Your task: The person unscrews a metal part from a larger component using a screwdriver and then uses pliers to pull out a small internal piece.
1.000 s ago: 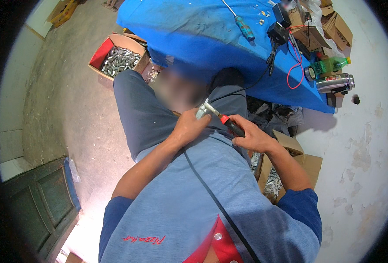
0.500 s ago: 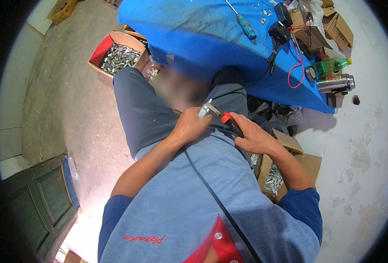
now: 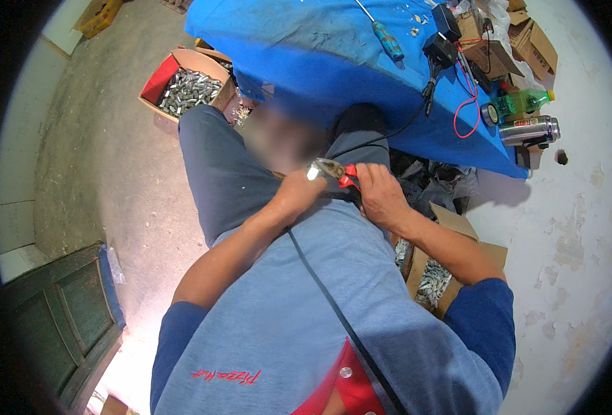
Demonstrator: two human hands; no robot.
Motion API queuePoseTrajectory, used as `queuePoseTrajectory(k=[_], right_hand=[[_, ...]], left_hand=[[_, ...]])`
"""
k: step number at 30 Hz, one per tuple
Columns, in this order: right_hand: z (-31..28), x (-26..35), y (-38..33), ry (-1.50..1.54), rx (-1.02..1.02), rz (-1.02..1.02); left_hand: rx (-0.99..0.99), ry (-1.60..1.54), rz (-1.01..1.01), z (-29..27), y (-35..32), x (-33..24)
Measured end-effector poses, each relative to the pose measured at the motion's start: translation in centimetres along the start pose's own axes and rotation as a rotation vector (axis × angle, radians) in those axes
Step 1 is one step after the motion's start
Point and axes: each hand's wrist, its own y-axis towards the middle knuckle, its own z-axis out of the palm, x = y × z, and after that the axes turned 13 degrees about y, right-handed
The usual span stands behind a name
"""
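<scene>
Pinched in my left hand [image 3: 299, 192] is a small shiny metal piece [image 3: 313, 172], held above my lap. My right hand [image 3: 382, 195] is closed round the red handles of a pair of pliers [image 3: 332, 168]. The jaws of the pliers point left and meet the metal piece just past my left fingertips. Whether the jaws are clamped on it I cannot tell. My left fingers hide most of the piece.
A box of metal pieces [image 3: 188, 91] stands on the floor ahead left. The blue-covered table [image 3: 306, 52] ahead carries a screwdriver [image 3: 387, 41], black adapters, a green bottle [image 3: 520, 104] and a steel flask [image 3: 531, 131]. An open carton [image 3: 489, 259] sits by my right arm.
My right hand has turned on the pliers, whose handles now show spread apart. The plier head has shifted slightly left, up to the metal piece.
</scene>
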Motion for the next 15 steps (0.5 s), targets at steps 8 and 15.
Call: queuePoseTrajectory(k=[8, 15], right_hand=[[-0.2, -3.5, 4.7, 1.070, 0.213, 0.381], [-4.4, -0.7, 4.3, 1.407, 0.633, 0.609]], left_hand=[[-0.050, -0.109, 0.109, -0.1, -0.6, -1.2], [-0.017, -0.236, 0.042, -1.5, -1.3, 1.0]])
